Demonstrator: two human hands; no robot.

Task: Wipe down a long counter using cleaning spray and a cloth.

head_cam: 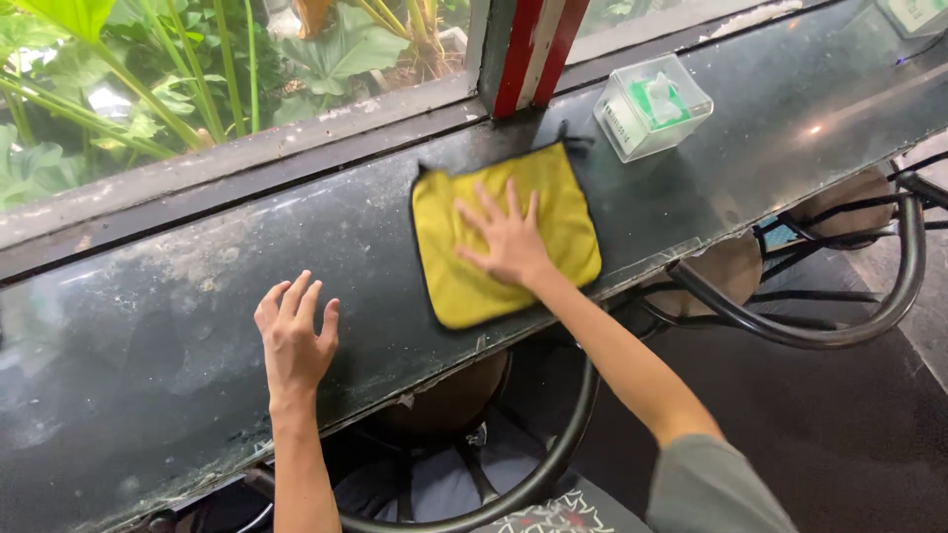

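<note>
So on the left, the left hand (294, 341) is lying flat on the dark, dusty worktop (148, 296), fingers loosely spread, holding nothing. Further right is the yellow cloth (449, 222), spread out flat near the window ledge (247, 158), and the right hand (509, 242) is pressed on top of it, palm down, fingers splayed, not gripping. The cloth sits up and to the right of the left hand, well apart, so the right one's clearly closer. Past the cloth there's a clear plastic box (652, 107), then stools (839, 207) below the edge.
</note>
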